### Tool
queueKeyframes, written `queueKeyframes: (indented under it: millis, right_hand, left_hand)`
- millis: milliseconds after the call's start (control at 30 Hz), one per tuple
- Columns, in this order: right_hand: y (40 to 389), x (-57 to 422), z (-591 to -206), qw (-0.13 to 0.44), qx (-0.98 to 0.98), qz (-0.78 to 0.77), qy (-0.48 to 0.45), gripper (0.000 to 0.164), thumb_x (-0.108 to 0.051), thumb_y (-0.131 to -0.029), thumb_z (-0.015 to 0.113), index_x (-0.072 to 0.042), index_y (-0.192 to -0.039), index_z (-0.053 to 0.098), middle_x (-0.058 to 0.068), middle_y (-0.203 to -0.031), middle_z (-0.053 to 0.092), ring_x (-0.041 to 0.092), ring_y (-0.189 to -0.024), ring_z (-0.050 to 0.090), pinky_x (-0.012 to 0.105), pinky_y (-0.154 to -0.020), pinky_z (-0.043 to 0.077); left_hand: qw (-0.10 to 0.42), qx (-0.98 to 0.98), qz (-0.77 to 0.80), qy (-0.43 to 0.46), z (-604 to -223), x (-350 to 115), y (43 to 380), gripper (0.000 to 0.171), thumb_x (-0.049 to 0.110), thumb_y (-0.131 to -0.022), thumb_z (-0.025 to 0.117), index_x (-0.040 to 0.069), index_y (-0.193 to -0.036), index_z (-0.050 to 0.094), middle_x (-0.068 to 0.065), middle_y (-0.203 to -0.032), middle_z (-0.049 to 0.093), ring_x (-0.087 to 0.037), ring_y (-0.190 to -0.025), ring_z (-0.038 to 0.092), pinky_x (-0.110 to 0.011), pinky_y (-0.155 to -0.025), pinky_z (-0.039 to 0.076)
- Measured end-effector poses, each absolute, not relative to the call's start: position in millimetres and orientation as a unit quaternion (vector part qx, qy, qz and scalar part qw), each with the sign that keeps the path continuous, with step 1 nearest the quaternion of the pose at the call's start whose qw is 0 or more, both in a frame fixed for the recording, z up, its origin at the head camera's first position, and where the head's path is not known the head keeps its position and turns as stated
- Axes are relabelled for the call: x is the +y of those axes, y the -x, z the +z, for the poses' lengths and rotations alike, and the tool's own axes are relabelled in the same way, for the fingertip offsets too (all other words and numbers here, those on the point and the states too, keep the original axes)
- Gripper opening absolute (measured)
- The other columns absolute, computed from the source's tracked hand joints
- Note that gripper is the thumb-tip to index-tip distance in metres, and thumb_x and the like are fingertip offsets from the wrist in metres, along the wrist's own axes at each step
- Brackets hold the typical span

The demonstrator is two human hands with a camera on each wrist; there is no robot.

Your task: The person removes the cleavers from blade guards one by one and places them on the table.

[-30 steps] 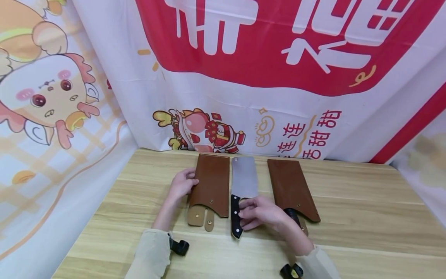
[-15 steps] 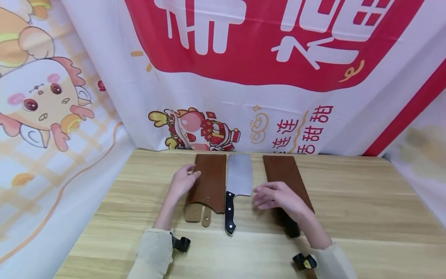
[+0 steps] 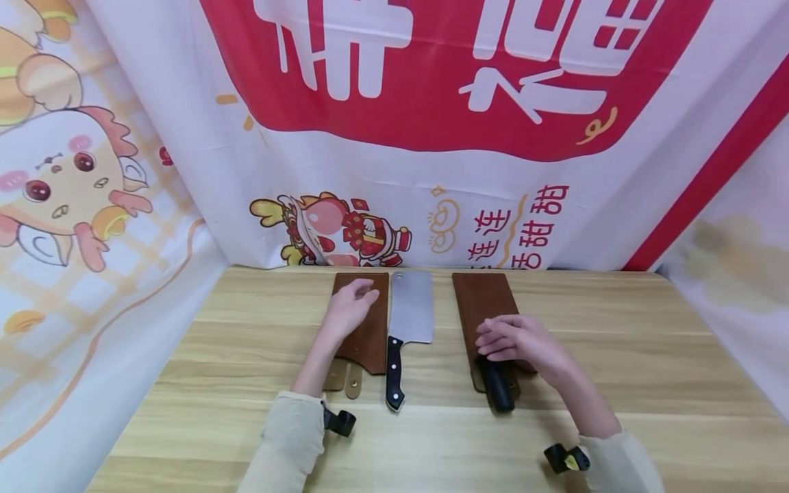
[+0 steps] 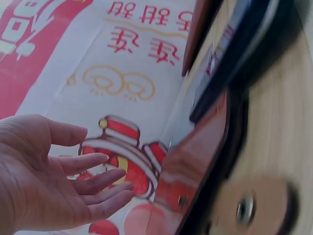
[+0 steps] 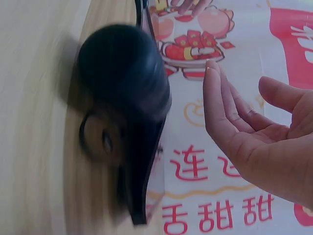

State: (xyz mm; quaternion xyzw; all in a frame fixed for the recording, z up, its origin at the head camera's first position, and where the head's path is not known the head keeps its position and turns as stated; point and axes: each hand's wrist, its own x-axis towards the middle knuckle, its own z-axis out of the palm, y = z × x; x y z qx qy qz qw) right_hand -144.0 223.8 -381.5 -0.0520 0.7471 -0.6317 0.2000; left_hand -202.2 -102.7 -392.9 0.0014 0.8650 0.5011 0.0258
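Here, nearest, a wrist camera (image 3: 340, 422) is worn at each cuff. Beyond, a black handle (image 3: 499, 396) is seen jutting from the mouth of the right sheath (image 3: 483, 294), laid on the table (image 3: 246, 411). The cleaver (image 3: 411, 308) is laid unsheathed just beside the left sheath (image 3: 372, 342), its handle turned toward the person. Nothing is held by either hand: the right hand (image 3: 524, 342) is poised over the right sheath, fingers loosely bent; the left hand (image 3: 351, 309) is held over the left sheath, fingers slackly spread. Should the cleaver be brushed by a low-swept hand, fingers could be nicked by its uncovered edge; should the jutting handle be tugged with its sheath unbraced, both could be dragged along. Any blade inside the right sheath is hidden. The left sheath is partly covered by hand and forearm; in the wrist views, straps and near edges are blurred. Farthest, a printed cloth (image 3: 370, 137) is hung, cut off at the top.
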Motion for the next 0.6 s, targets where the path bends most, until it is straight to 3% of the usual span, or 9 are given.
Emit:
queueKeyframes:
  millis: [333, 600]
  right_hand:
    - [129, 263, -391, 0.201, 0.736, -0.646, 0.029, 0.048, -0.024, -0.110, 0.052, 0.020, -0.129, 0.053, 0.014, -0.104, 0.072, 0.021, -0.094, 0.072, 0.033, -0.085, 0.062]
    - [119, 281, -400, 0.204, 0.713, -0.670, 0.025, 0.042, -0.023, -0.109, 0.054, 0.016, -0.125, 0.058, 0.013, -0.102, 0.072, 0.022, -0.094, 0.073, 0.036, -0.086, 0.062]
  left_hand:
    - [0.043, 0.852, 0.519, -0.048, -397, -51, 198, 0.042, 0.024, -0.106, 0.058, 0.002, -0.142, 0.060, -0.019, -0.139, 0.062, -0.036, -0.124, 0.061, -0.052, -0.103, 0.052]
    - [0.053, 0.853, 0.513, -0.082, -404, -13, 192, 0.042, 0.023, -0.104, 0.059, 0.000, -0.139, 0.061, -0.020, -0.136, 0.064, -0.037, -0.124, 0.061, -0.052, -0.107, 0.048]
